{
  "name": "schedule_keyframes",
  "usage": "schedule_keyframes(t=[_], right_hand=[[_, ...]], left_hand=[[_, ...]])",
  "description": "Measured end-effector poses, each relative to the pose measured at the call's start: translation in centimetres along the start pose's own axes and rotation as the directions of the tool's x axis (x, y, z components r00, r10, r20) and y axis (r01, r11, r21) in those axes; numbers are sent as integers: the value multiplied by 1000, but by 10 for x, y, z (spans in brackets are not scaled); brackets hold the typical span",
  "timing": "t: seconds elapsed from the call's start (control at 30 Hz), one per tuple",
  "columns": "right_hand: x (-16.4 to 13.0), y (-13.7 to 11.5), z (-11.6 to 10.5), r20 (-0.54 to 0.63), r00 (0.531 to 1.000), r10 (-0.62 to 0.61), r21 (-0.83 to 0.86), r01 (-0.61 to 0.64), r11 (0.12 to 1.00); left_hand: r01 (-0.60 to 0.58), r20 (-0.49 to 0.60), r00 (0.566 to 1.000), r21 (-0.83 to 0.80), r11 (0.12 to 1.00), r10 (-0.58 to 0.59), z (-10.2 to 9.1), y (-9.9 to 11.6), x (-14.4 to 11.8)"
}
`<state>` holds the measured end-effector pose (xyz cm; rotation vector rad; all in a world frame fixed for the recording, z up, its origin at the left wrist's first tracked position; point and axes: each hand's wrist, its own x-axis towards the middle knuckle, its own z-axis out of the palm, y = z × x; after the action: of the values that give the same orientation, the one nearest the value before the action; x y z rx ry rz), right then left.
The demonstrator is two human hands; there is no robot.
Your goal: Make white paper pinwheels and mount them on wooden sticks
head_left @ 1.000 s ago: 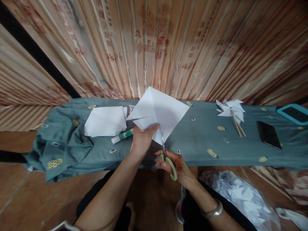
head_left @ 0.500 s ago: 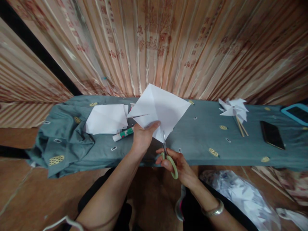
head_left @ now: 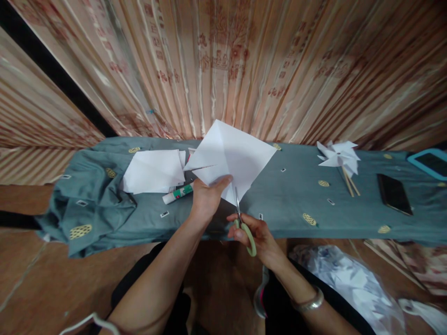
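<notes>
My left hand (head_left: 206,197) grips a square sheet of white paper (head_left: 240,156) near its lower edge, thumb on top. The sheet is turned like a diamond, with crease lines and one slit running inward from its left corner. In my right hand (head_left: 260,235) is a pair of scissors (head_left: 248,238) with light green handles. Their blades are at the paper's bottom corner and point up towards its middle. A glue stick (head_left: 177,193) with a green label lies beside my left hand, its right end hidden. Left of that is a stack of white paper (head_left: 153,172).
A white paper pinwheel (head_left: 338,155) on wooden sticks (head_left: 348,180) lies on the cloth-covered surface (head_left: 296,200). Further right are a black phone (head_left: 394,194) and a blue-framed device (head_left: 431,163). Pleated curtains (head_left: 223,65) hang behind. A clear plastic bag (head_left: 352,284) of white pieces sits below.
The scissors have shifted slightly up and left, their blades a little further along the paper's bottom corner. My left hand and the sheet stay almost still.
</notes>
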<state>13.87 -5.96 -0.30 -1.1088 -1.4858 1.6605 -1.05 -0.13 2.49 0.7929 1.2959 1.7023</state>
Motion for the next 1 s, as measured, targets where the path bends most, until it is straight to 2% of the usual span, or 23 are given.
schedule_keyframes(t=[0.13,0.33,0.57,1.0], right_hand=[[1,0,0,2,1000,18,41,-18,999],[2,3,3,-32,999,19,88,-17,996],[4,4,3,-38,997,61,112,-56,992],[3,-1,7,-65,987,147,246,-127,961]], left_hand=[[-32,-22,999,27,999,33,-1,0,1],[-45,1,999,59,997,45,-3,-4,3],[-36,-24,999,37,999,37,-4,-6,4],[-17,-5,1000,22,1000,17,-5,0,3]])
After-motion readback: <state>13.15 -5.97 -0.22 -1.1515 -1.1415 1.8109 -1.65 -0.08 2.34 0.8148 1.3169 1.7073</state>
